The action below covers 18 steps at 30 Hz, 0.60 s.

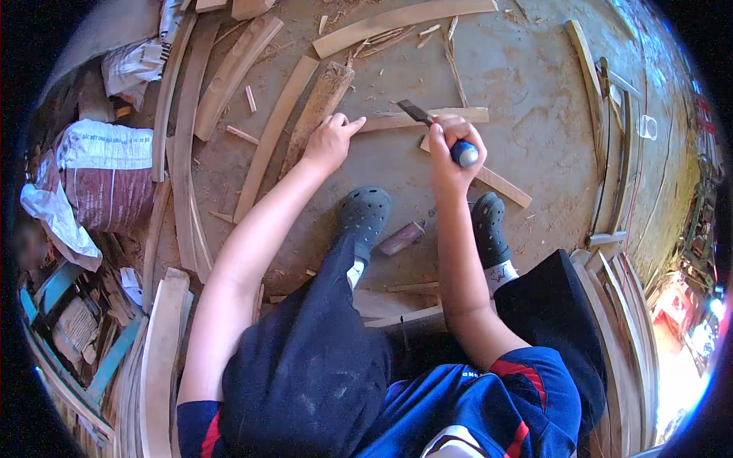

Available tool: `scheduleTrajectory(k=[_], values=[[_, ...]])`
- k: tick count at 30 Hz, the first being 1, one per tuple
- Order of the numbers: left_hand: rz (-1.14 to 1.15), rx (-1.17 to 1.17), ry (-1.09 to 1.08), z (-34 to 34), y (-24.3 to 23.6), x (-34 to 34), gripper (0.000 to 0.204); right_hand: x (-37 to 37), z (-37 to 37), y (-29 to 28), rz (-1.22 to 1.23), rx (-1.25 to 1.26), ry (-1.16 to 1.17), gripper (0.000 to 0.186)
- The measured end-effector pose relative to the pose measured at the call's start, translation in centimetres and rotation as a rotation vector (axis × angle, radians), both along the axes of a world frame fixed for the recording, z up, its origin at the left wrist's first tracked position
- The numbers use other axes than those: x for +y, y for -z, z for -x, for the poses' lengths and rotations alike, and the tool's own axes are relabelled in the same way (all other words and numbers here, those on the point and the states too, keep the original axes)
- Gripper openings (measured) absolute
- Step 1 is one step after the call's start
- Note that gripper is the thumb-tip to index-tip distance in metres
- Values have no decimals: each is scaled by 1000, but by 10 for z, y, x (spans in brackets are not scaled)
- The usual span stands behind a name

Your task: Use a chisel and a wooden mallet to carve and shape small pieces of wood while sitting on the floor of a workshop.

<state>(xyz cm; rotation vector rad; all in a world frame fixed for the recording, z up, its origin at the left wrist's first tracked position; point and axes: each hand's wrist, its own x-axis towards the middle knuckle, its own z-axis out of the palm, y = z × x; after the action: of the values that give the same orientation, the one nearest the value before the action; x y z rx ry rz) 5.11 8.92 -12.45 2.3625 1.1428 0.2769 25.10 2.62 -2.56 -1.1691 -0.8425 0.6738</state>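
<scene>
My right hand point(456, 153) is closed round the blue handle of a chisel point(418, 112), its flat dark blade angled up and left over a wooden strip point(467, 114). My left hand point(330, 143) holds the left end of that strip, beside a rough worn wooden block point(321, 99) that runs beneath or next to it. A second strip point(500, 183) lies slanting below my right hand. A dark cylindrical piece point(401, 237) lies on the floor between my grey clogs point(365, 215).
Curved wooden pieces point(271, 137) lie about the concrete floor point(519, 76). Printed sacks point(107, 183) and scrap wood are at the left. A metal frame point(611, 233) and a wooden piece stand at the right, near stacked strips point(626, 328). More stacked boards point(160, 336) are beside my left arm.
</scene>
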Motion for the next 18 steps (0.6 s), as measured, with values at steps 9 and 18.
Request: scheduleTrajectory(k=[9,18], values=[[-115,244,66,-5,-9,-13,32,-26,-14,-4,11,116,298,23],[-155,262,-57,-43,-25,5,30,-25,-52,-10,16,121,574,20]])
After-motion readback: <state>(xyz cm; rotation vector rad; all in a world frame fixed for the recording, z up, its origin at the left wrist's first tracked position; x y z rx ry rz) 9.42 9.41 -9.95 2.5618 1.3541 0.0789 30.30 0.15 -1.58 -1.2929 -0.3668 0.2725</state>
